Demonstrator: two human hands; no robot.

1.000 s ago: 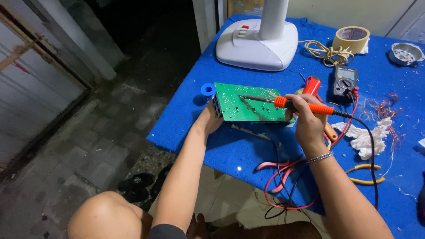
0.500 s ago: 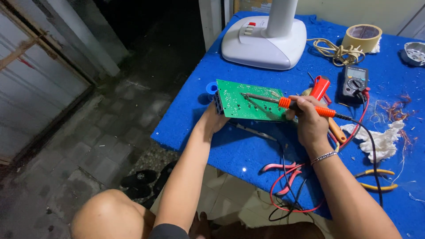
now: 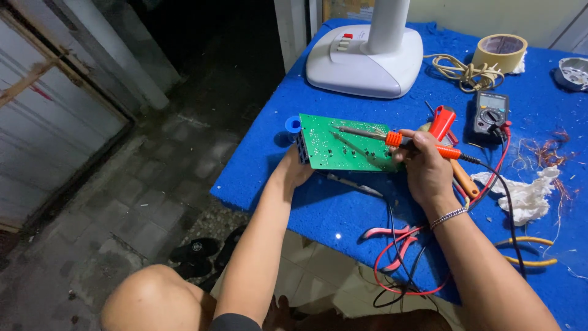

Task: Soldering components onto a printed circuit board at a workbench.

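Note:
A green circuit board [image 3: 343,144] lies solder side up on the blue table [image 3: 318,208]. My left hand [image 3: 295,170] grips the board's near left edge. My right hand [image 3: 427,171] holds an orange-handled soldering iron [image 3: 398,140]; its metal tip points left and rests over the middle of the board. The iron's black cord runs off to the right and down past my wrist, which wears a chain bracelet.
A white fan base [image 3: 366,56] stands behind the board. To the right are a multimeter [image 3: 491,113] with red leads, a tape roll [image 3: 501,52], coiled cord, a white rag [image 3: 520,193], pink-handled pliers [image 3: 392,236] and yellow-handled pliers [image 3: 527,251]. The table's left edge drops to a paved floor.
The view has shifted slightly closer to the table. Both hands keep their hold, and the iron's tip stays over the board.

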